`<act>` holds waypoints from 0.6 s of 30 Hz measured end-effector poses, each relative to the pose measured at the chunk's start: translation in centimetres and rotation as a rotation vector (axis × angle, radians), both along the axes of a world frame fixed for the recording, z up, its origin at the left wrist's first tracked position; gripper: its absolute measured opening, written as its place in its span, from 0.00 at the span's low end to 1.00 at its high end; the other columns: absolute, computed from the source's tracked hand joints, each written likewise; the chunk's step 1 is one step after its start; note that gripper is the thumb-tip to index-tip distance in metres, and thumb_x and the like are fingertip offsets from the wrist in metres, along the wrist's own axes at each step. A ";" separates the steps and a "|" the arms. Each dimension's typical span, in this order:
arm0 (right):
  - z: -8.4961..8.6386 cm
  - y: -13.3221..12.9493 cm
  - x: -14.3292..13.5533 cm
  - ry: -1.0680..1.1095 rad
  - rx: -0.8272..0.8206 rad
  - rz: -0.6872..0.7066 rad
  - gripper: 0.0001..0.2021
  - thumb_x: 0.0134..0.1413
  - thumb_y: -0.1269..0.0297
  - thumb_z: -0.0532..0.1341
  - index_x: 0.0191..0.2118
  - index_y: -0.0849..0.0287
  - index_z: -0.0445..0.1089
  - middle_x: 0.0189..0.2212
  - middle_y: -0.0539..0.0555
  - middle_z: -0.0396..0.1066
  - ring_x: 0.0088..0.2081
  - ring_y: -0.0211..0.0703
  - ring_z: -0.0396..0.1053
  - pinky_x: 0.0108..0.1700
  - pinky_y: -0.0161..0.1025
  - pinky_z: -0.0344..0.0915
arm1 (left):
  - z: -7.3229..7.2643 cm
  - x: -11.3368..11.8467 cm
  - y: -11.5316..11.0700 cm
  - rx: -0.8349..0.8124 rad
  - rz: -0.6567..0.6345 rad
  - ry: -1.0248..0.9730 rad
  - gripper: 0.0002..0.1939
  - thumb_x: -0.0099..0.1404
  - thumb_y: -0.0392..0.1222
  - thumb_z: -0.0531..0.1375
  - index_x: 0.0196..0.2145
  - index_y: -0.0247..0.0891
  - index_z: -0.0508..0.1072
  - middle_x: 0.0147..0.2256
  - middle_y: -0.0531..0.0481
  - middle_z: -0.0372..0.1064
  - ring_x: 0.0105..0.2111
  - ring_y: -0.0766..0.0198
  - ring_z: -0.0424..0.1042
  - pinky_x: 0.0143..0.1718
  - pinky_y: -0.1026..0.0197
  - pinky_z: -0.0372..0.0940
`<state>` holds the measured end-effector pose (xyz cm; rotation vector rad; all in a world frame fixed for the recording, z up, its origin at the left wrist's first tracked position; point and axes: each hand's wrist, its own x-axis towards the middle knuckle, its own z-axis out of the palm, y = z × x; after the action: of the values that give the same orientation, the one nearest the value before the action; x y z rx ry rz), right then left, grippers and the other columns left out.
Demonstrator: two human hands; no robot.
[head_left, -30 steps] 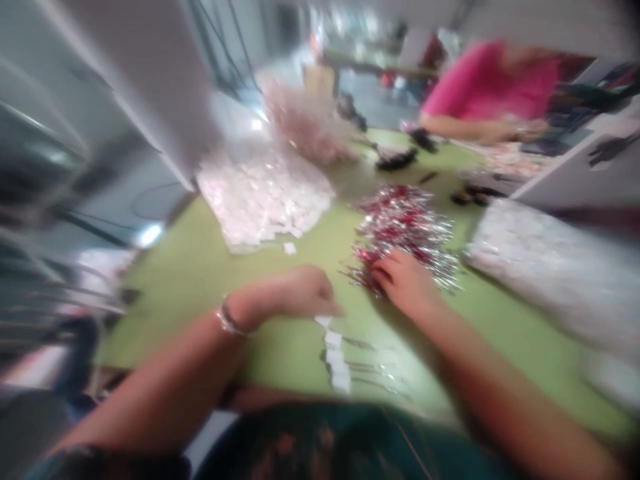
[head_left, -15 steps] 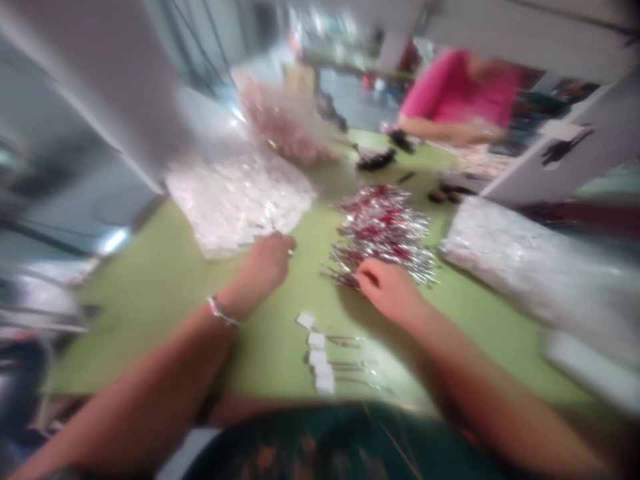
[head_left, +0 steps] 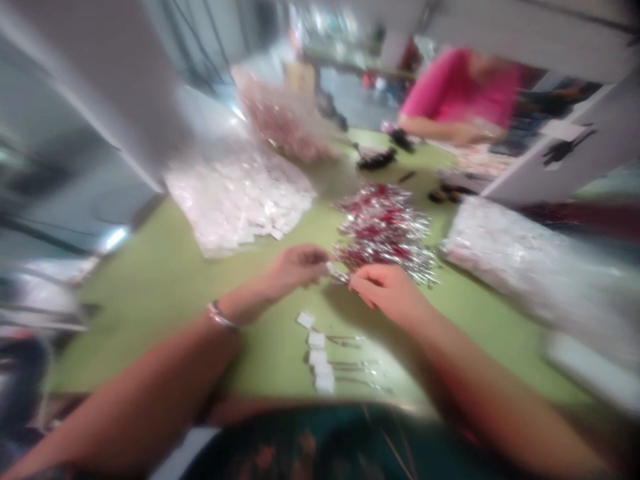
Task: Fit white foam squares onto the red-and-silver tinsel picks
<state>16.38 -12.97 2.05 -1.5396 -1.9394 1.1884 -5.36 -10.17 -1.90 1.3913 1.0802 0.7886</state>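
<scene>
My left hand, a bracelet on its wrist, pinches a small white card. Facing it, my right hand is closed on a thin silvery piece, and the two fingertips nearly meet. Blur hides whether card and piece are joined. Just beyond my right hand lies a pile of thin silver and red pieces. Closer to me, several white cards with thin dark stems form a column on the green table.
A clear bag of white cards lies at the left, with a pinkish bag behind. Dark bundles sit at the back. On the right is a plastic-wrapped package. Across the table works a person in pink.
My left hand has moved right from the edge of the card bag, bringing a white card to my right hand. My right hand has drawn slightly off the pile with a silvery piece.
</scene>
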 end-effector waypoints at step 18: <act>1.0 0.3 0.0 0.060 -0.310 -0.069 0.08 0.53 0.63 0.59 0.27 0.58 0.71 0.15 0.44 0.58 0.18 0.31 0.51 0.20 0.33 0.45 | 0.2 0.0 -0.3 -0.035 -0.084 -0.110 0.14 0.56 0.45 0.68 0.37 0.35 0.78 0.29 0.48 0.75 0.25 0.69 0.68 0.26 0.65 0.62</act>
<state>16.42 -12.67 3.05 -1.6837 -1.7096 1.5426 -5.41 -10.47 -1.70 1.3392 0.9410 0.7726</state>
